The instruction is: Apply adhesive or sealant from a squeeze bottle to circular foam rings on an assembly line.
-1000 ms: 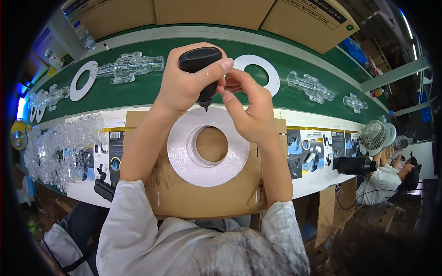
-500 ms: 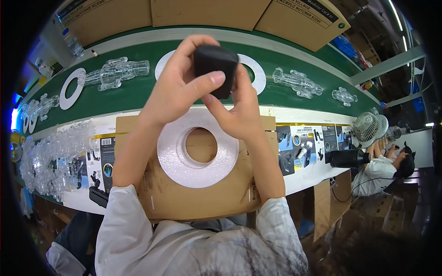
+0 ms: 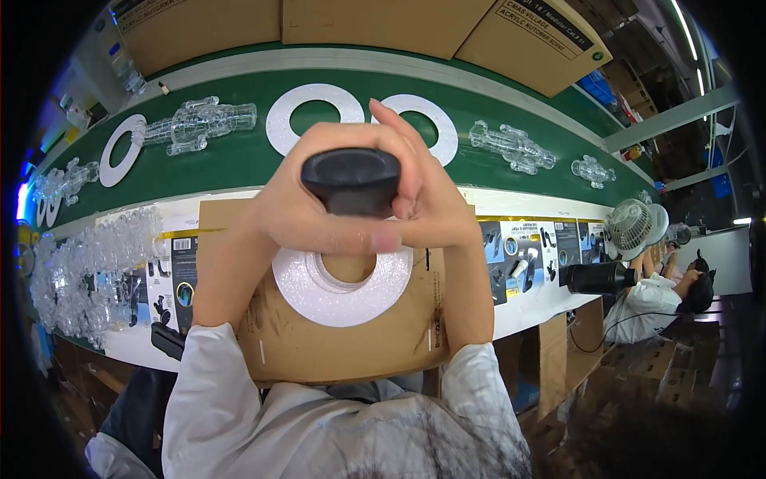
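Both my hands are wrapped round a smooth black block with rounded edges (image 3: 349, 180), held above the worktable. My left hand (image 3: 299, 203) closes round its left and near sides, thumb toward me. On its right, my right hand (image 3: 427, 191) grips it, with one finger sticking up. The block's exact kind does not show. Below them a glittery white ring (image 3: 343, 307) lies on a brown cardboard sheet (image 3: 351, 358); my hands and the block hide its far part.
Beyond runs a green conveyor (image 3: 263, 172) bearing white rings (image 3: 283, 120) and clear plastic pieces (image 3: 203, 124). Bagged clear parts (image 3: 96, 271) are heaped at left. At right are a black bottle (image 3: 598, 277), a fan (image 3: 630, 223) and a seated person (image 3: 666, 299). Cartons (image 3: 367, 24) stand at the back.
My hands have come down and nearer with the black block, now over the ring's far part. The block has been tipped so its end faces up.
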`<move>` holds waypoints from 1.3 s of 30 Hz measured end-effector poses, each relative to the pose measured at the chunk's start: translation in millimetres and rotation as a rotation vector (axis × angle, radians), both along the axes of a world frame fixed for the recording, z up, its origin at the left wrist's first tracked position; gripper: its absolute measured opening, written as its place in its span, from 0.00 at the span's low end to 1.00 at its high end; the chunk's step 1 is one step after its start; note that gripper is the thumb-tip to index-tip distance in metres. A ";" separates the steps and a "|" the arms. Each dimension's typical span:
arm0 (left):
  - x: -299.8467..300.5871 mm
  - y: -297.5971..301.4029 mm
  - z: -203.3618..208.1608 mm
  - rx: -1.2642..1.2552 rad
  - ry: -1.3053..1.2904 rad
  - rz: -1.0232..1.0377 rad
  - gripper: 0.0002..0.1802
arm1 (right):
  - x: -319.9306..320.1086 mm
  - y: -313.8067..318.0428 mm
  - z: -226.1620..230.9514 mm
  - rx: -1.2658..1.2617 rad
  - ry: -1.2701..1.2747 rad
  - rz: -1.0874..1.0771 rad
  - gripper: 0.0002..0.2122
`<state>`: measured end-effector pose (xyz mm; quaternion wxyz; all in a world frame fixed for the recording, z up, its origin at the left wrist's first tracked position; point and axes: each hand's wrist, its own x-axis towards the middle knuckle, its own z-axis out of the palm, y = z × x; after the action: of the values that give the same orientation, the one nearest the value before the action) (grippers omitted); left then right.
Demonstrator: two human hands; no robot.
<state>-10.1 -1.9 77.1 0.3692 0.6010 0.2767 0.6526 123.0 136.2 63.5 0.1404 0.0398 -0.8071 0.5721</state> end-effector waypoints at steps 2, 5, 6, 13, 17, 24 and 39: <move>8.8 -5.4 -0.4 -0.045 -0.164 0.119 0.15 | 2.6 2.8 0.3 0.035 0.081 0.051 0.52; 13.5 -0.1 -6.6 0.067 -0.071 0.213 0.14 | 1.7 8.9 -7.9 0.015 0.232 0.093 0.48; 12.8 -2.0 -7.7 0.063 -0.054 0.222 0.14 | -1.1 9.5 -9.5 0.016 0.360 0.131 0.46; 5.9 -9.6 -10.0 -0.014 0.113 0.368 0.12 | 3.3 -1.8 -1.9 0.141 0.360 0.095 0.44; 10.0 -3.3 -7.2 -0.039 0.112 0.433 0.11 | -1.8 2.1 -7.5 0.103 0.377 0.089 0.43; 21.0 10.3 -7.6 -0.252 -0.105 0.382 0.20 | -7.6 -12.1 -8.3 0.120 0.370 -0.178 0.44; 1.4 10.9 -10.8 0.012 0.394 0.754 0.24 | -19.7 -3.8 -33.3 -0.337 0.541 -0.345 0.28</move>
<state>-8.7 9.0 66.3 0.0414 0.5732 0.5386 0.6162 103.3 132.4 30.2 0.4482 0.0293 -0.6298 0.6337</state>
